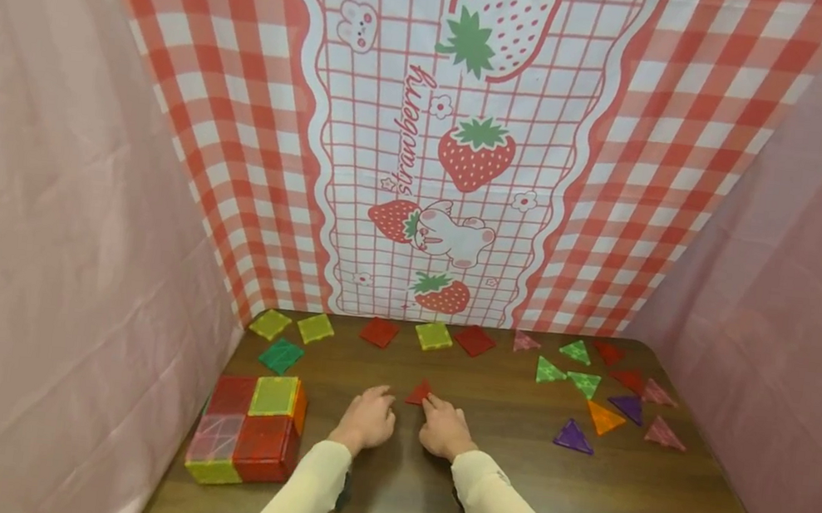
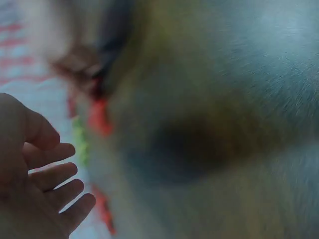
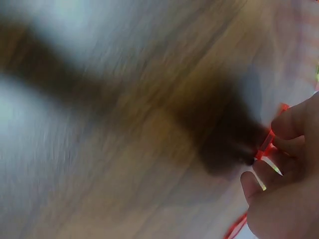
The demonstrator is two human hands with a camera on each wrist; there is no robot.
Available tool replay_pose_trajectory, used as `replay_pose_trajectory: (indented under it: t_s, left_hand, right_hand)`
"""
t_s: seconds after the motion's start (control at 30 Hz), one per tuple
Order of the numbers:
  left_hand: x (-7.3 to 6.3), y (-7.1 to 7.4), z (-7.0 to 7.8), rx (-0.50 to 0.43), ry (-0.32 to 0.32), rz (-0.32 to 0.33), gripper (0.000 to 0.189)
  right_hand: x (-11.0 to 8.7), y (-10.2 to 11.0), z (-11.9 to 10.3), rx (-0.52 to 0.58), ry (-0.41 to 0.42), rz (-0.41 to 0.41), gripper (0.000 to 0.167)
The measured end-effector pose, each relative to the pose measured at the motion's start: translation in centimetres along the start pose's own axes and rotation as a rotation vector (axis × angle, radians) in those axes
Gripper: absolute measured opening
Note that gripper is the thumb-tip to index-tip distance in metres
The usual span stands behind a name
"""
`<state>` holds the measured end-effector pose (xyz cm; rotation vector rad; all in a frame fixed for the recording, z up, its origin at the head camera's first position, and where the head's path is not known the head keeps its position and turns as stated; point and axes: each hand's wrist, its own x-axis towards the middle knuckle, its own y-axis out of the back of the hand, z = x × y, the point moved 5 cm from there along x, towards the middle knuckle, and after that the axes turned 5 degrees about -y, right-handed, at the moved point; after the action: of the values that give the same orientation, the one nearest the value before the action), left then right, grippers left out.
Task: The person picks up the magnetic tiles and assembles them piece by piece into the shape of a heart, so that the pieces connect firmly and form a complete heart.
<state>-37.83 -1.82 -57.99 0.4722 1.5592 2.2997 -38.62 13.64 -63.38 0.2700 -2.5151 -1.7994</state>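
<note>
In the head view my right hand (image 1: 445, 430) holds a small red translucent triangle tile (image 1: 418, 393) at its right side, near the middle of the table. The right wrist view has the red tile (image 3: 267, 142) edge-on between thumb and fingers. To the left of it, my left hand (image 1: 368, 419) hovers or rests by the table with nothing in it; contact with the surface is hard to tell. Its fingers (image 2: 55, 175) are loosely extended and spread in the left wrist view.
At left stands a block (image 1: 218, 434) built of red, pink, yellow and orange tiles. Several square tiles (image 1: 380, 333) lie along the back edge, with a green one (image 1: 282, 356) near the block. Loose triangles, including an orange one (image 1: 604, 418), lie at right. A checked cloth (image 1: 610, 227) hangs behind.
</note>
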Motion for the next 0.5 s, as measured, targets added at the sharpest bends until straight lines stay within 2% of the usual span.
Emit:
replay_pose_trajectory:
  t_s: [0.03,0.1,0.17,0.23,0.33,0.4,0.5]
  left_hand:
    - [0.3,-1.1,0.3,0.009,0.012,-0.078,0.039]
    - [0.8,-2.7,0.6,0.057,0.029,-0.174,0.045]
    - [1.1,-3.8,0.7,0.105,0.041,-0.222,0.052]
    - [1.3,-4.4,0.7,0.144,0.039,-0.237,0.057]
    - [1.4,-5.2,0.7,0.204,0.024,-0.258,0.061]
    - [1.5,-5.5,0.7,0.224,0.017,-0.261,0.059]
    - [1.6,-5.7,0.7,0.253,0.010,-0.242,0.054]
  right_hand:
    - [-0.1,-0.1,-0.3,0.017,0.014,0.001,0.059]
    - [-0.4,-0.3,-0.4,0.088,0.038,0.006,0.061]
    - [-0.6,-0.3,0.1,0.149,0.059,0.039,0.062]
    - [-1.0,0.2,1.2,0.195,0.044,0.079,0.061]
    - [-1.7,1.6,4.0,0.165,-0.061,0.140,0.055]
    - [-2.4,2.7,6.1,0.109,-0.171,0.158,0.052]
    - [-3.5,3.8,9.6,0.005,-0.350,0.171,0.058]
